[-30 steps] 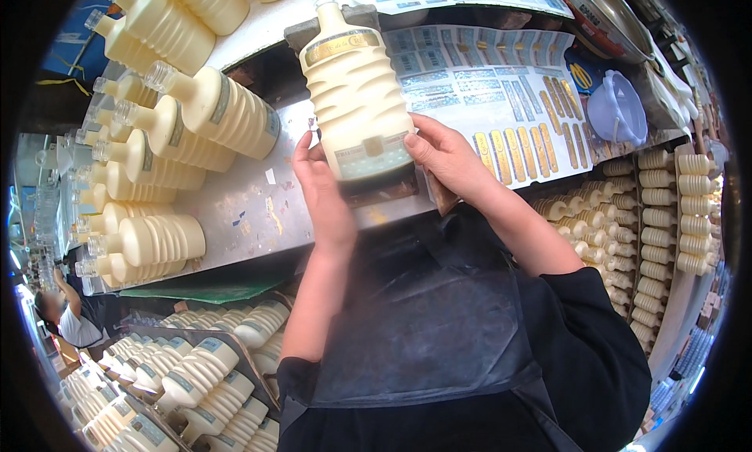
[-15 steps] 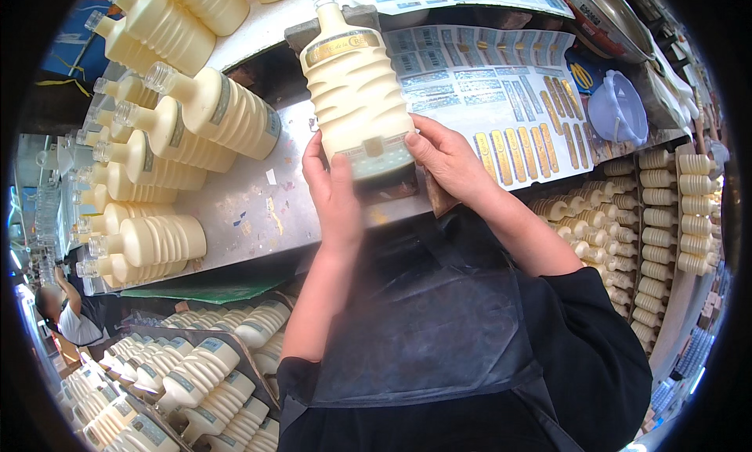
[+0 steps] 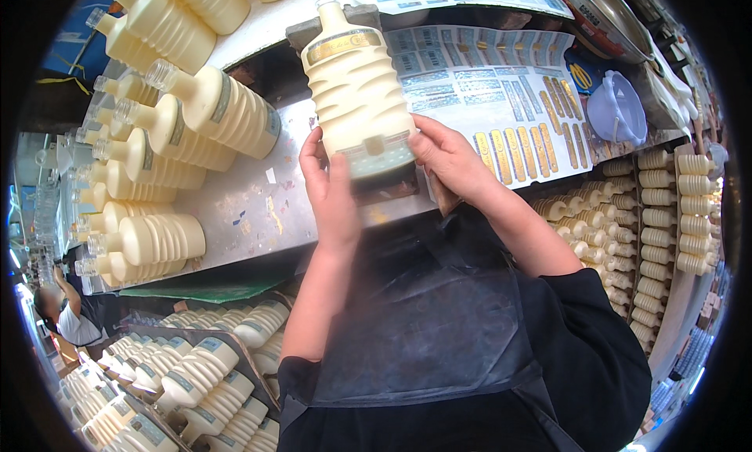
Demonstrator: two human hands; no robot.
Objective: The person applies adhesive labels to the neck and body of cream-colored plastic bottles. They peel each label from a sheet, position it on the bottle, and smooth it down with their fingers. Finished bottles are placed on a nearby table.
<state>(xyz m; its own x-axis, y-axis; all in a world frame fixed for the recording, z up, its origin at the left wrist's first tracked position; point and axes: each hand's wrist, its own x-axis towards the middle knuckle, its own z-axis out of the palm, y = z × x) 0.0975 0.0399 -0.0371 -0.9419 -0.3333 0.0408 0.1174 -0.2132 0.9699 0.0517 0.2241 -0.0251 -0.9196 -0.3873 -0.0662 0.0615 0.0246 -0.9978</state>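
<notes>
Metal table (image 3: 239, 197), one bucket (image 3: 617, 113), left fingers (image 3: 312, 153) and right fingers (image 3: 431, 131) grasping one cream bottle (image 3: 356, 103)

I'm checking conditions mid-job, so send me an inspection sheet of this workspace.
Surface: metal table, speckled with marks.
Job's things: cream ridged bottle with a gold label near its neck; sticker sheet right of it.
Clutter: small white scrap on the table.
Hands: left hand and right hand at the bottle's lower sides, both touching it.
Cables: nothing seen for certain.
Surroundings: more bottles at left; lilac bucket at right; another person far left.
</notes>
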